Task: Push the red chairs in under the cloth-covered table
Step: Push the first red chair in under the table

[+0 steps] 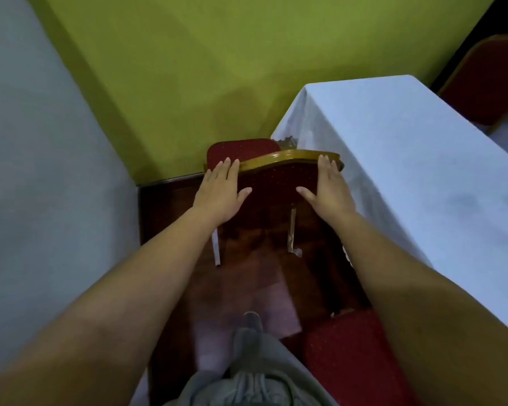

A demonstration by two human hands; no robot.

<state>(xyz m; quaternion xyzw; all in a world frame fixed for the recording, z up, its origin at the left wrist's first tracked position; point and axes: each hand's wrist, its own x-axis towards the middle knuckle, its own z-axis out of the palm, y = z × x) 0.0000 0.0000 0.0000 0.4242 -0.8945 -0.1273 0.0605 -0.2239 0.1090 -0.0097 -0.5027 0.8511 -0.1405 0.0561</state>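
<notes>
A red upholstered chair with a golden wooden top rail stands at the near-left corner of the table draped in a pale blue-white cloth. Its seat pokes out to the left of the table's corner. My left hand lies flat on the left side of the backrest, fingers over the rail. My right hand presses flat on the right side of the backrest, fingers together and thumb spread. Two pale chair legs show below the backrest. A second red chair seat sits low at the right, beside the table's long edge.
A green wall stands straight ahead and a pale wall runs along the left. The floor is dark glossy wood. Another red chair with a golden frame stands beyond the table's far right. My grey-trousered leg and shoe are below.
</notes>
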